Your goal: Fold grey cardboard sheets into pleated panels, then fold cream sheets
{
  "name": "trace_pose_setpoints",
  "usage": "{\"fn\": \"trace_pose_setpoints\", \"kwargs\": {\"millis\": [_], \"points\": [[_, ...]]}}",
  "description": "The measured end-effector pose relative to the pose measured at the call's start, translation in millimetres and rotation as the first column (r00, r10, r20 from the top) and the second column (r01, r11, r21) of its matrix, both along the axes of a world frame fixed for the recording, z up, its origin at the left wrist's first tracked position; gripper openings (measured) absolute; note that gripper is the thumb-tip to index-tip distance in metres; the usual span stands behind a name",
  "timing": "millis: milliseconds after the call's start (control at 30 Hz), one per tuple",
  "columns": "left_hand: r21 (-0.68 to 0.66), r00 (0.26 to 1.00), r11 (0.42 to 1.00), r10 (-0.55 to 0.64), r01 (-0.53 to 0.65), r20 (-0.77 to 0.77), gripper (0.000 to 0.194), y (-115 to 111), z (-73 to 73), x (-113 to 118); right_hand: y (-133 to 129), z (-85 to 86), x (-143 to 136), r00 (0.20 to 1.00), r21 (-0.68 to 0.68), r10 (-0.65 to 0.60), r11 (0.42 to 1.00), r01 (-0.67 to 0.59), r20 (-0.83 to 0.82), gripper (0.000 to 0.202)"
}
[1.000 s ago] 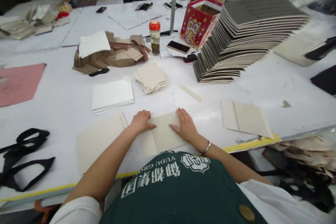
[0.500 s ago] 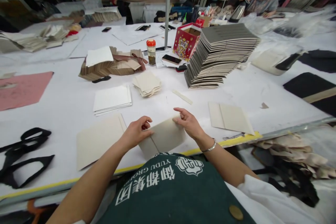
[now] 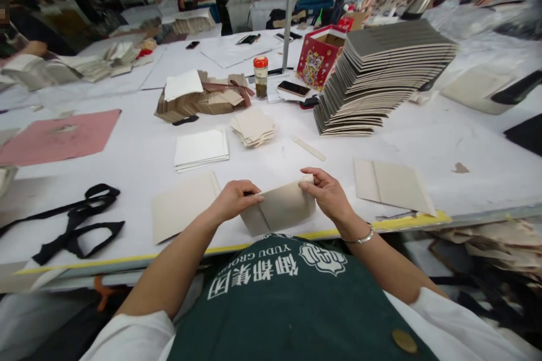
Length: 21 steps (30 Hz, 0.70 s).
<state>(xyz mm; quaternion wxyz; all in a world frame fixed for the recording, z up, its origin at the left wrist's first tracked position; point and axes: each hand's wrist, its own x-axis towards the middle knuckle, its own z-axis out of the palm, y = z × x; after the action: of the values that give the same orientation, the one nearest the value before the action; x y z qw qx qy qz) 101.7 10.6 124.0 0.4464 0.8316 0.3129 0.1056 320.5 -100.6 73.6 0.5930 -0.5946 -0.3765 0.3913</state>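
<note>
Between my two hands is a beige card panel (image 3: 282, 206) with a crease or seam toward its left end, tilted up at the table's front edge. My left hand (image 3: 237, 198) pinches its upper left edge between thumb and fingers. At the upper right corner, my right hand (image 3: 328, 192) grips it with thumb and forefinger. Left of my left hand lies a larger beige panel (image 3: 180, 206). A similar creased beige panel (image 3: 396, 186) lies flat to the right of my right hand. Beyond my hands sit white sheets (image 3: 201, 148) and a small pile of beige pieces (image 3: 253, 126).
A tall leaning stack of grey-topped boards (image 3: 381, 79) stands at the back right, beside a red box (image 3: 319, 56). A jar with an orange lid (image 3: 261, 76), a phone (image 3: 293, 88) and a metal pole (image 3: 289, 17) are near it. Black strips (image 3: 84, 217) lie left.
My left fingers have closed onto the panel's upper edge, where they were more curled before. The whole view has shifted, so the table's things appear further right.
</note>
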Motion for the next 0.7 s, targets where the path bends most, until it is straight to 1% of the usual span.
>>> {"fn": "trace_pose_setpoints", "kwargs": {"millis": [67, 100, 133, 167, 200, 233, 267, 300, 333, 400, 467, 500, 533, 600, 633, 700], "points": [[0.005, 1.0, 1.0, 0.01, -0.01, 0.001, 0.025, 4.5, -1.6, 2.0, 3.9, -2.4, 1.3, 0.999, -0.007, -0.011, 1.0, 0.011, -0.038, 0.041], [0.041, 0.999, 0.999, 0.035, -0.035, -0.005, 0.025, 8.1, -3.6, 3.4, 7.9, -5.1, 3.4, 0.998, -0.014, -0.016, 1.0, 0.016, -0.058, 0.041], [0.109, 0.997, 0.991, 0.077, -0.075, -0.011, 0.026, 12.1, -6.5, 5.1, 13.2, -9.2, 6.8, 0.998, -0.031, -0.027, 0.999, 0.025, -0.059, 0.04], [0.204, 0.992, 0.971, 0.127, -0.122, -0.011, 0.026, 16.0, -10.5, 7.0, 19.2, -14.7, 11.6, 0.998, -0.062, -0.046, 0.997, 0.044, -0.034, 0.039], [0.313, 0.984, 0.935, 0.177, -0.168, -0.001, 0.028, 19.1, -15.6, 9.2, 25.4, -21.3, 17.5, 0.997, -0.11, -0.073, 0.991, 0.075, 0.023, 0.039], [0.414, 0.977, 0.889, 0.211, -0.197, 0.012, 0.031, 20.7, -22.1, 11.5, 31.0, -28.6, 23.9, 0.989, -0.168, -0.096, 0.979, 0.115, 0.116, 0.04], [0.493, 0.975, 0.846, 0.222, -0.203, 0.021, 0.034, 20.6, -29.9, 13.9, 35.4, -36.1, 30.1, 0.966, -0.227, -0.1, 0.961, 0.156, 0.24, 0.042], [0.546, 0.979, 0.818, 0.205, -0.182, 0.018, 0.038, 18.6, -39.0, 16.3, 38.1, -43.0, 35.1, 0.922, -0.271, -0.08, 0.943, 0.194, 0.38, 0.044], [0.577, 0.986, 0.804, 0.167, -0.14, 0.005, 0.04, 14.9, -49.5, 18.7, 39.0, -48.8, 38.1, 0.853, -0.29, -0.046, 0.93, 0.227, 0.52, 0.048], [0.601, 0.996, 0.798, 0.081, -0.037, -0.045, 0.041, 4.6, -73.0, 23.1, 35.9, -55.2, 35.8, 0.662, -0.246, 0.012, 0.933, 0.262, 0.749, 0.053], [0.59, 0.994, 0.807, 0.03, 0.037, -0.104, 0.04, -5.5, -97.4, 26.7, 29.1, -54.4, 22.2, 0.474, -0.151, 0.018, 0.958, 0.244, 0.881, 0.053], [0.579, 0.991, 0.814, 0.026, 0.054, -0.128, 0.039, -9.2, -108.6, 28.0, 25.5, -52.3, 12.2, 0.404, -0.114, 0.017, 0.969, 0.217, 0.914, 0.051], [0.568, 0.989, 0.821, 0.034, 0.053, -0.143, 0.037, -11.6, -118.5, 28.9, 22.4, -50.1, 1.0, 0.353, -0.094, 0.025, 0.979, 0.179, 0.935, 0.051], [0.551, 0.988, 0.834, 0.056, 0.031, -0.141, 0.034, -13.3, -133.0, 29.4, 18.1, -48.5, -21.8, 0.29, -0.102, 0.073, 0.991, 0.087, 0.954, 0.052], [0.541, 0.99, 0.841, 0.061, 0.018, -0.127, 0.033, -13.0, -137.2, 29.2, 16.8, -50.2, -32.1, 0.27, -0.129, 0.112, 0.991, 0.045, 0.956, 0.054], [0.505, 0.995, 0.863, 0.062, -0.013, -0.08, 0.033, -11.3, -139.9, 28.0, 15.5, -58.9, -48.2, 0.245, -0.216, 0.216, 0.976, -0.026, 0.945, 0.058]]}}
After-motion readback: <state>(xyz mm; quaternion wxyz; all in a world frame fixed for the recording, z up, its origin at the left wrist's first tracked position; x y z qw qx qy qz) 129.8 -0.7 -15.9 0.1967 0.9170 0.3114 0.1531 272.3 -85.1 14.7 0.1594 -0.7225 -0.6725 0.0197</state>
